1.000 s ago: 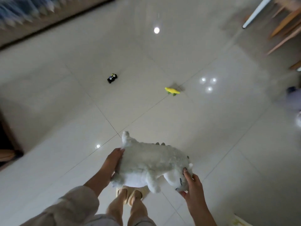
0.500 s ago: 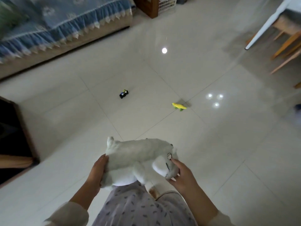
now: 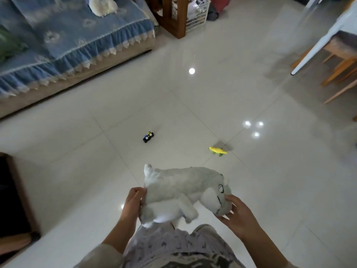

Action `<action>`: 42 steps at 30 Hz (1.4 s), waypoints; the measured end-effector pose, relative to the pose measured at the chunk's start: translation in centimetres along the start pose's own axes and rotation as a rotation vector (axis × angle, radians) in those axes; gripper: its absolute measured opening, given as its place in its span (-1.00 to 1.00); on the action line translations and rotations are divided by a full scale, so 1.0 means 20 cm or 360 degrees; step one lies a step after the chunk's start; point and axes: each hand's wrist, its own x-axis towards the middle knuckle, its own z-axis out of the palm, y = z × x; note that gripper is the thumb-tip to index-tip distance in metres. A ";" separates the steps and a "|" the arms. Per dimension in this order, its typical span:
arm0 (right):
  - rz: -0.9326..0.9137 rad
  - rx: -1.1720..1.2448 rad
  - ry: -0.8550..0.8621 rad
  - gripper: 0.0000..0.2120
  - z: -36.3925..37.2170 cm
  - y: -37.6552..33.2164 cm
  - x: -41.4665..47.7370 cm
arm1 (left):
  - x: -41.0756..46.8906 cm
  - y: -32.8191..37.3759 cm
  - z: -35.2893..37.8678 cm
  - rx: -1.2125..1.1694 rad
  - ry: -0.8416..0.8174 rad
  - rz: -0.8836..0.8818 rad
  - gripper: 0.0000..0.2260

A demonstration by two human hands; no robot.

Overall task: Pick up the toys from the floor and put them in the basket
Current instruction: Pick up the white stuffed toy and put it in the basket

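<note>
I hold a pale grey-white plush animal [image 3: 179, 188] in front of my body, above the floor. My left hand [image 3: 132, 203] grips its rear end and my right hand [image 3: 236, 213] grips its head. On the tiled floor ahead lie a small black toy car [image 3: 148, 137] and a yellow toy [image 3: 218, 151]. A white lattice basket [image 3: 195, 13] stands at the far top of the view, beside a wooden post.
A sofa with a blue frilled cover [image 3: 63, 47] runs along the upper left, with a pale plush [image 3: 103, 5] on it. A wooden stand [image 3: 171, 16] is next to the basket. Table and chair legs [image 3: 328, 60] fill the upper right. Dark furniture [image 3: 13, 194] sits at the left edge.
The view has tilted upward, bringing the sofa and the basket into sight. The plush has stayed in both hands and is held higher off the floor.
</note>
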 end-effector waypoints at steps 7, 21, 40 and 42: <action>-0.0127 0.0188 0.0043 -0.82 0.35 -0.33 0.17 | 0.42 0.65 0.11 0.0194 -0.0273 0.0044 -0.93; -0.0144 0.0171 0.0118 -0.87 0.81 -1.17 0.75 | 1.10 1.34 0.58 0.0060 -0.0259 -0.0104 -0.92; -0.0280 -0.0027 0.0013 -0.91 1.68 -2.65 1.56 | 2.28 2.69 1.25 -0.0082 -0.0155 -0.0067 -0.89; -0.0254 0.0018 0.0051 -0.91 1.75 -2.80 1.65 | 2.43 2.90 1.35 -0.0026 -0.0233 -0.0001 -0.87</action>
